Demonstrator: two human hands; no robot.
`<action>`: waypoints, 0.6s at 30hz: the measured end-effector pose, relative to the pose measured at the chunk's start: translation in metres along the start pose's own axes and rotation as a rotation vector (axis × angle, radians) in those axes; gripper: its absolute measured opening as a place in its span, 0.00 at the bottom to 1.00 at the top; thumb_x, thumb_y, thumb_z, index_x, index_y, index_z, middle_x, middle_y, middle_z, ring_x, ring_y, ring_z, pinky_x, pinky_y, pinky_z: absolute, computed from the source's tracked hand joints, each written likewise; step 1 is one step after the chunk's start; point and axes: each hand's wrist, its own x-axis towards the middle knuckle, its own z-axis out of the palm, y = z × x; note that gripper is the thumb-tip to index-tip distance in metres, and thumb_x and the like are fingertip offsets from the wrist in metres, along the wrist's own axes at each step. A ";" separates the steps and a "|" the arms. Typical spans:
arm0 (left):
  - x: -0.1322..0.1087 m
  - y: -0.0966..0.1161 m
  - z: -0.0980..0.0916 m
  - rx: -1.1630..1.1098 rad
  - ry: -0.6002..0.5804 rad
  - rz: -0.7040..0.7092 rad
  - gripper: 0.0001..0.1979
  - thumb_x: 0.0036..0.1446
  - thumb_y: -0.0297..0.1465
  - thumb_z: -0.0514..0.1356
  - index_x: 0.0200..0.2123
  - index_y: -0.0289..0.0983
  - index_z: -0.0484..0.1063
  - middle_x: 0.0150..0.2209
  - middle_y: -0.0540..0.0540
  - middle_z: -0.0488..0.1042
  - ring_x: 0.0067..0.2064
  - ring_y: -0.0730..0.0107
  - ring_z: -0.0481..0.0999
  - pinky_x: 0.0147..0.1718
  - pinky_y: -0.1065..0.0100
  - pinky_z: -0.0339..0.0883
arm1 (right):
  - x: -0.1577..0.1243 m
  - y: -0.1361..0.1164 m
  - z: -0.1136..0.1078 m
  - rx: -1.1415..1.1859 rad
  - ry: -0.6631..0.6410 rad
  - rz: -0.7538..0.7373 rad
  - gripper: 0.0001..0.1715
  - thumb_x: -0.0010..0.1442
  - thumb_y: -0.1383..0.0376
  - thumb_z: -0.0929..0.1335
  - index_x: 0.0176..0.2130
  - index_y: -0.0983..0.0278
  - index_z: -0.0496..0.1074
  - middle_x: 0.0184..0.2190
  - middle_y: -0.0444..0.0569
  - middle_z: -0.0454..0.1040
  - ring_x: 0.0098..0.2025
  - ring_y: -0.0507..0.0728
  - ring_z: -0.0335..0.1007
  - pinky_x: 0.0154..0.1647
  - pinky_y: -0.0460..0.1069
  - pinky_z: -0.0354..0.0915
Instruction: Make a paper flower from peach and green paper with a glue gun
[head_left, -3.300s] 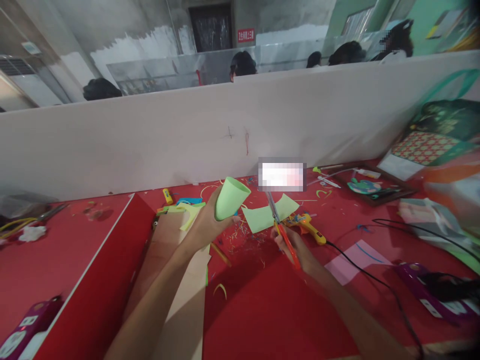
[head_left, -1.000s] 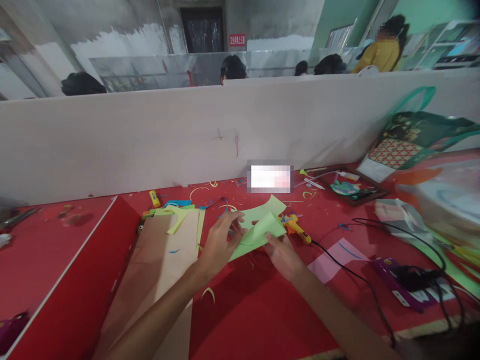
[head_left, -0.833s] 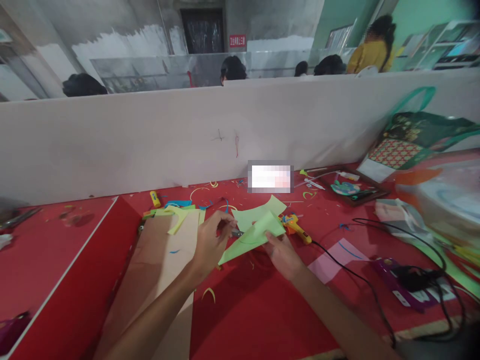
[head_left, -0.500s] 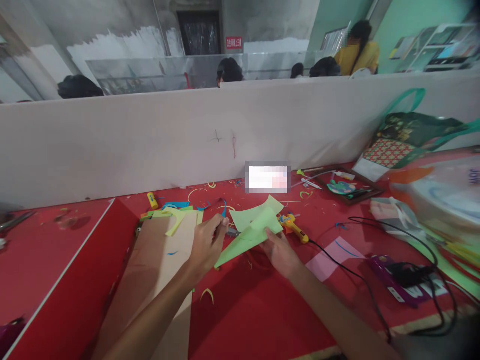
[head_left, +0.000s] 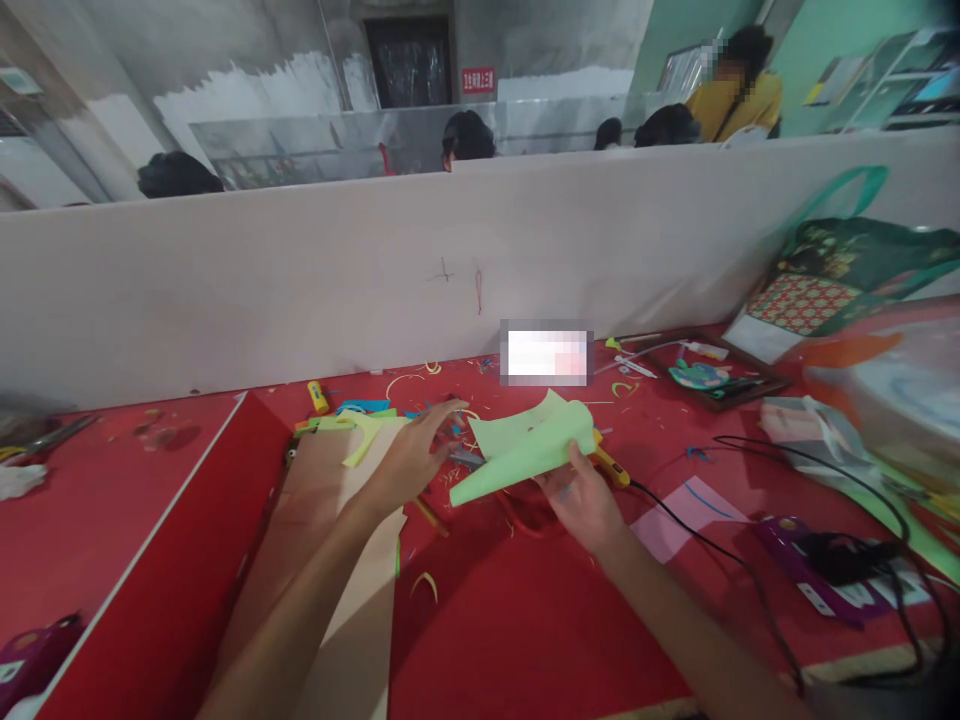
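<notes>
A light green paper sheet [head_left: 525, 455], partly rolled into a curve, is held above the red table by my right hand [head_left: 581, 500], thumb on top and fingers beneath. To its left hovers my left hand [head_left: 420, 450], fingers apart and holding nothing. Between them a grey metal blade-like piece [head_left: 466, 458] pokes out from under the paper, the rest of it hidden. Just behind my right hand lies a yellow glue gun [head_left: 613, 468], its front covered by the paper. Yellow paper scraps [head_left: 364, 440] rest on the brown cardboard [head_left: 330, 590] beneath my left arm.
A white partition [head_left: 300, 290] closes off the back; people sit beyond it. Right of my hand are pink paper [head_left: 686, 515], a black cable [head_left: 720, 560], a purple box [head_left: 817, 575] and a framed tray [head_left: 776, 383]. A red divider [head_left: 195, 530] stands at left.
My left hand has opened from a closed grip. The green paper's far right edge now curls over more, its pointed left end lifted and rounded. The view has shifted slightly.
</notes>
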 end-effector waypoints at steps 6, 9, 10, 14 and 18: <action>-0.007 -0.003 0.033 -0.456 -0.250 0.066 0.46 0.51 0.40 0.75 0.71 0.50 0.60 0.70 0.38 0.65 0.68 0.47 0.67 0.64 0.50 0.65 | 0.003 -0.013 0.002 -0.012 -0.011 -0.054 0.24 0.65 0.53 0.74 0.59 0.49 0.74 0.50 0.42 0.84 0.50 0.57 0.81 0.48 0.52 0.78; -0.010 0.011 0.060 -0.725 -0.126 0.091 0.33 0.58 0.45 0.70 0.65 0.45 0.69 0.66 0.36 0.69 0.69 0.47 0.67 0.65 0.50 0.63 | 0.000 -0.008 0.002 -0.053 -0.033 -0.017 0.25 0.65 0.52 0.73 0.60 0.48 0.73 0.52 0.42 0.83 0.52 0.57 0.80 0.54 0.54 0.76; -0.011 0.016 0.066 -0.789 -0.061 0.088 0.29 0.59 0.46 0.69 0.61 0.43 0.73 0.64 0.36 0.71 0.68 0.47 0.68 0.65 0.51 0.64 | -0.001 -0.005 0.002 -0.070 -0.053 -0.004 0.25 0.65 0.51 0.74 0.59 0.48 0.74 0.52 0.42 0.83 0.54 0.57 0.79 0.57 0.55 0.75; -0.001 0.029 0.060 -1.023 0.236 0.014 0.21 0.59 0.48 0.68 0.48 0.41 0.77 0.54 0.38 0.78 0.60 0.51 0.76 0.59 0.52 0.69 | -0.007 0.009 0.004 -0.139 -0.172 0.039 0.25 0.60 0.45 0.75 0.52 0.51 0.77 0.55 0.46 0.81 0.59 0.60 0.74 0.62 0.59 0.70; 0.037 0.019 0.019 -1.000 0.589 0.021 0.15 0.64 0.47 0.63 0.44 0.42 0.71 0.43 0.44 0.78 0.49 0.60 0.81 0.53 0.57 0.73 | -0.009 0.014 0.008 -0.195 -0.200 0.106 0.26 0.58 0.43 0.76 0.50 0.53 0.78 0.56 0.50 0.79 0.55 0.60 0.75 0.57 0.57 0.71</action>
